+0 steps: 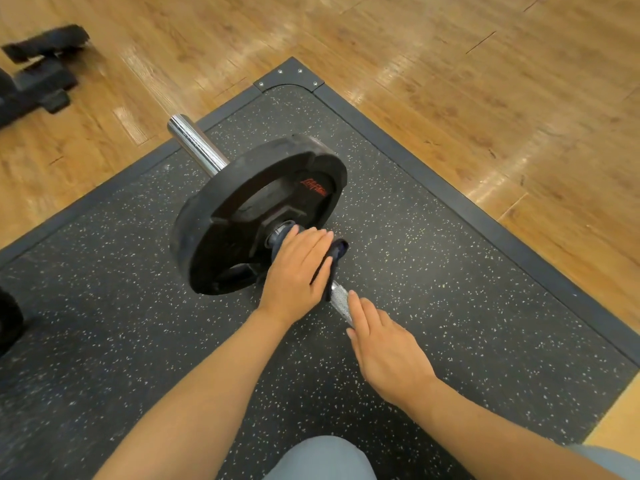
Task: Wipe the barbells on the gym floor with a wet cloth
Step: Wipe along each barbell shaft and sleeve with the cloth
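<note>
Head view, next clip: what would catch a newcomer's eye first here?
The black weight plate standing on edge at the centre of the speckled rubber mat, with the chrome sleeve end sticking out toward the wood floor. Just below it, the left hand presses a dark cloth around the bar beside the plate, while the right hand rests on the knurled shaft.
</note>
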A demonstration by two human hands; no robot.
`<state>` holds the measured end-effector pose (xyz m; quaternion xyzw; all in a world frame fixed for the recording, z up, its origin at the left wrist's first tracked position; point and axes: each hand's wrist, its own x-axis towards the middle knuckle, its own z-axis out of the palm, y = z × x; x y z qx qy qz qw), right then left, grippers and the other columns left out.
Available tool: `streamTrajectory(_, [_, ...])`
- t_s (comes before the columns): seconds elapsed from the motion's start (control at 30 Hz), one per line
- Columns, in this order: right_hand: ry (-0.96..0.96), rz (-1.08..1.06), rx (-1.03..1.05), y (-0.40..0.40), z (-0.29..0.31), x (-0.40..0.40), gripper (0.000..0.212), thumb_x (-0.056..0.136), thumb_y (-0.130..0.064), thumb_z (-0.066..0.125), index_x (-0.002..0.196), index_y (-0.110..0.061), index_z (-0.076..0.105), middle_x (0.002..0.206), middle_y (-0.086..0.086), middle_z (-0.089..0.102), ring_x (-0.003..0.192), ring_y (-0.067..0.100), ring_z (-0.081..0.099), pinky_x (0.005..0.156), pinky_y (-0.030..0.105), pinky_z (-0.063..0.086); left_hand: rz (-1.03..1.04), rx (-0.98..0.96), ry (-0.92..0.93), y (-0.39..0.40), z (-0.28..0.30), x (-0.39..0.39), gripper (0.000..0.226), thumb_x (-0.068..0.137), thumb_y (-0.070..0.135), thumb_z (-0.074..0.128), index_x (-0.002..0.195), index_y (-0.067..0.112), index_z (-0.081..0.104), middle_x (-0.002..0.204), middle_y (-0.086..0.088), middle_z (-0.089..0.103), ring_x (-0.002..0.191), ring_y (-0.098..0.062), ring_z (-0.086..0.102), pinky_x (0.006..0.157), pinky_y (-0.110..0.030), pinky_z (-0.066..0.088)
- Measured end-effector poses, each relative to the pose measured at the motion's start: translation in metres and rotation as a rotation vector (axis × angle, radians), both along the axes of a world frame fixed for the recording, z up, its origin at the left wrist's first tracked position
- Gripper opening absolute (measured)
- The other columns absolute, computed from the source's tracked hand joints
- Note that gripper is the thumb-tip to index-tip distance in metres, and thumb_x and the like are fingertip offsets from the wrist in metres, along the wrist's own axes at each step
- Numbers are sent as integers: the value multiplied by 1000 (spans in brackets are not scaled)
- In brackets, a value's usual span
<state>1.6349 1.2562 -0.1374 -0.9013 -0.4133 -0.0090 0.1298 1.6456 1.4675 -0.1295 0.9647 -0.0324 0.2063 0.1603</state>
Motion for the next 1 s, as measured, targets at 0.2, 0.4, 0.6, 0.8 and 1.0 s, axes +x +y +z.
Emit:
streamTrajectory(0.2, [-19,14,-16,2,2,-4,52,100,-29,30,141,2,37,114,13,66,79,24,66,64,32,59,-85,-55,16,10,4,-4,39,102,22,45,128,-3,60,127,-14,63,125,-25,54,116,-41,33])
streamTrajectory(0.4, [-31,15,-13,0,1,-1,52,101,-30,32,142,2,39,112,11,65,77,22,65,61,29,57,7,-217,133,7,18,25,36,95,28,48,110,6,72,105,-5,73,100,-20,66,103,-38,46])
streamTrajectory(0.6, [-16,24,3,2,2,-3,51,101,-30,31,141,2,38,112,10,65,80,22,65,66,29,57,-18,-79,-17,1,1,-11,39,103,22,45,130,-2,59,128,-14,62,126,-26,55,115,-45,34])
streamTrajectory(0.8, [-23,28,-22,1,-2,-2,52,103,-28,28,143,4,35,117,14,63,92,27,64,80,36,58,-111,-125,74,31,20,18,35,97,23,46,109,-1,68,105,-12,69,99,-25,63,109,-25,32])
streamTrajectory(1.0, [-37,77,-79,1,-5,-1,53,101,-22,31,145,7,27,141,26,51,125,39,55,104,46,48,182,-203,44,-14,4,2,35,99,22,45,117,1,66,117,-11,67,118,-26,58,116,-37,29])
